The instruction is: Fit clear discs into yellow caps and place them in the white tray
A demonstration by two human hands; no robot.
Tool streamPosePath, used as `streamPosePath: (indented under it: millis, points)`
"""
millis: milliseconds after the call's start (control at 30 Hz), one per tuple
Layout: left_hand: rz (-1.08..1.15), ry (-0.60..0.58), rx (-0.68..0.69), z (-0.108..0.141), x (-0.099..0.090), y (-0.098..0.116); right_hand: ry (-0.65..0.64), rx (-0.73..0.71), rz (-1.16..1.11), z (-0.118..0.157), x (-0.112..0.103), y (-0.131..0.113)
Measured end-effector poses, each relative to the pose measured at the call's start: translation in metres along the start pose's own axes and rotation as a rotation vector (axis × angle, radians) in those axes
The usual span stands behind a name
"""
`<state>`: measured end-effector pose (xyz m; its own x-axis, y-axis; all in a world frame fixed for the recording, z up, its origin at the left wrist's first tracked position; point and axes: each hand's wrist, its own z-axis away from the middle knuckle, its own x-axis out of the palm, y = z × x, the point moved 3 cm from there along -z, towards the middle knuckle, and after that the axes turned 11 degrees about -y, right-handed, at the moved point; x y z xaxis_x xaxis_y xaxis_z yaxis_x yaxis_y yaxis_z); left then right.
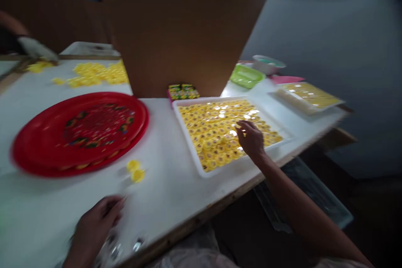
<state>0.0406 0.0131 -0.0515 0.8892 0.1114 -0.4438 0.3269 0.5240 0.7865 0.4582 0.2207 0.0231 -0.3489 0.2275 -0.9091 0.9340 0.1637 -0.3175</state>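
- While the right hand (251, 137) curls over yellow pieces (207, 132) in the white tray (190, 140), any pinch is unclear.
- Left of the tray: left hand (99, 222) curled, its grip likewise.

My left hand (98, 222) and right hand (251, 139) are bare, with slender fingers. My right forearm (292, 194) is bare too, slim and smoothly tapered to the wrist. My clothes (194, 257) look pale, greyish and creased, too blurred for detail; whether they have sleeves I cannot tell.
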Motion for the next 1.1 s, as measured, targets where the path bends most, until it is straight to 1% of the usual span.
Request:
streamPosePath:
  millis: [33,67,100,167,233,300,367,433,500,600,800,867,967,1100]
  points:
    - [0.034,-0.043,-0.012,0.000,0.000,0.003,0.021,-0.125,-0.049,0.013,0.003,-0.025]
    - [0.059,-0.058,-0.007,0.000,-0.001,0.006,0.002,-0.248,-0.111,0.028,0.009,-0.052]
    - [0.086,-0.056,0.003,0.000,-0.002,0.008,-0.053,-0.373,-0.188,0.044,0.017,-0.079]
    - [0.125,-0.050,0.023,0.000,-0.005,0.011,-0.249,-0.598,-0.353,0.078,0.036,-0.134]
    - [0.144,-0.039,0.038,0.003,-0.008,0.008,-0.448,-0.762,-0.449,0.109,0.056,-0.182]
    - [0.139,-0.031,0.049,0.008,-0.013,0.002,-0.604,-0.893,-0.459,0.133,0.072,-0.218]
    - [0.093,-0.025,0.071,0.014,-0.020,-0.004,-0.735,-1.022,-0.439,0.148,0.082,-0.241]
    - [0.004,-0.023,0.093,0.021,-0.026,-0.008,-0.858,-1.142,-0.412,0.156,0.085,-0.253]
    - [-0.083,-0.043,0.103,0.026,-0.028,-0.009,-0.945,-1.219,-0.373,0.161,0.087,-0.256]
    - [-0.120,-0.088,0.108,0.032,-0.025,-0.006,-1.006,-1.235,-0.299,0.165,0.090,-0.256]
    - [-0.168,-0.156,0.192,0.034,-0.010,0.003,-1.005,-1.124,-0.196,0.171,0.095,-0.253]
    - [-0.182,-0.189,0.203,0.035,-0.006,0.004,-1.013,-1.031,-0.173,0.170,0.096,-0.248]
    - [-0.197,-0.231,0.198,0.036,0.000,0.003,-1.057,-0.866,-0.163,0.166,0.097,-0.239]
    - [-0.169,-0.297,0.223,0.037,0.011,0.003,-1.086,-0.760,-0.230,0.163,0.092,-0.232]
